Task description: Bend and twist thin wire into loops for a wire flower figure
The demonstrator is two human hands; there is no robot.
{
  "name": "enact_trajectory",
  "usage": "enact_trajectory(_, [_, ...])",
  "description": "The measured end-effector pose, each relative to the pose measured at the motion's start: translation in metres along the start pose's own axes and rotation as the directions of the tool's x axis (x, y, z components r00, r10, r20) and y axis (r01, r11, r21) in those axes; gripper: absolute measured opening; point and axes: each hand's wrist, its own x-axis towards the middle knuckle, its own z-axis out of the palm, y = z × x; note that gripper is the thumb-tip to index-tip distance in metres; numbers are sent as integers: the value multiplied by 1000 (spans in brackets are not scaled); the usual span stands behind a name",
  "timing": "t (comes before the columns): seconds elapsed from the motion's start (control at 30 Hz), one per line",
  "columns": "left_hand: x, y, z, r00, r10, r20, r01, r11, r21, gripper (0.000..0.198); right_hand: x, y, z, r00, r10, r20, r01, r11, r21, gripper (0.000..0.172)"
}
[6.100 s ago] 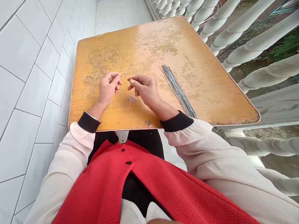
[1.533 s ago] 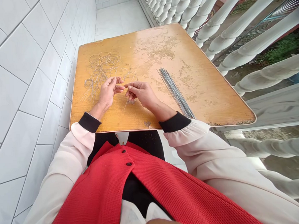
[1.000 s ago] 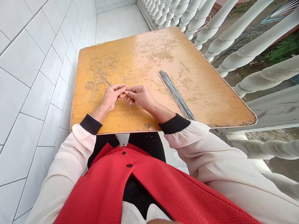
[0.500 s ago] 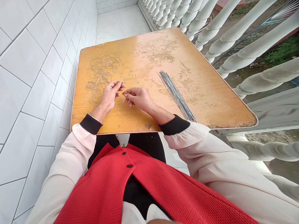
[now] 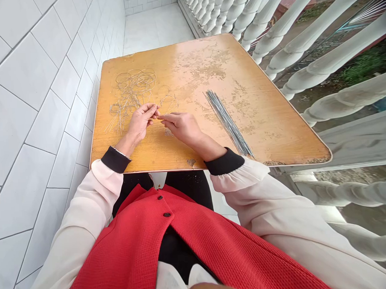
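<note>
Left hand [image 5: 141, 121], upper centre, pinches thin wire [image 5: 157, 113], barely visible. Right hand [image 5: 184, 128] has straightened fingers towards it, grip unclear; suggests both working wire. Wire loops [image 5: 134, 88] upper left, wire bundle [image 5: 228, 122] right of centre.

On table [image 5: 269, 128]: wire tangle [image 5: 135, 89] left, wire bundle [image 5: 229, 123] right; railing [image 5: 330, 65] right of table.

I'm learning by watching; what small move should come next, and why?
Perhaps a small twist by the right hand, with the left hand bracing: their fingertips nearly meet, a thin strand seems pinched between them, and looped wires lie beyond.
</note>
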Motion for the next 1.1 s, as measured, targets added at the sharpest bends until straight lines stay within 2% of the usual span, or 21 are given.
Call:
enact_trajectory(0.2, [-2, 7, -2, 999, 9, -39, -6, 998, 62, 18, 0, 1, -4, 995, 32, 92, -25, 997, -70, 36])
enact_trajectory(0.4, [1, 3, -9, 997, 26, 72, -38, 983, 179, 18, -1, 2, -10, 996, 43, 84, -27, 984, -174, 35])
enact_trajectory(0.6, [-2, 4, -9, 990, 22, 140, -60, 960, 275, 17, 0, 3, -18, 999, 48, 13, -47, 998, -38, 25])
enact_trajectory(0.77, [0, 1, -8, 993, 69, 96, -94, 952, 291, 16, 4, 2, -21, 992, 116, -58, -108, 985, 135, 12])
enact_trajectory(0.83, [1, -1, -7, 994, 85, 74, -103, 950, 295, 16, 6, 2, -20, 979, 204, -8, -194, 944, 265, 8])
enact_trajectory(0.97, [3, -5, -6, 990, 132, 46, -139, 926, 350, 17, 8, 0, -21, 935, 334, 122, -348, 790, 504, 8])
enact_trajectory(1.1, [6, -13, -7, 969, 237, 64, -239, 854, 463, 17, 7, -2, -27, 906, 410, 103, -370, 653, 661, 13])
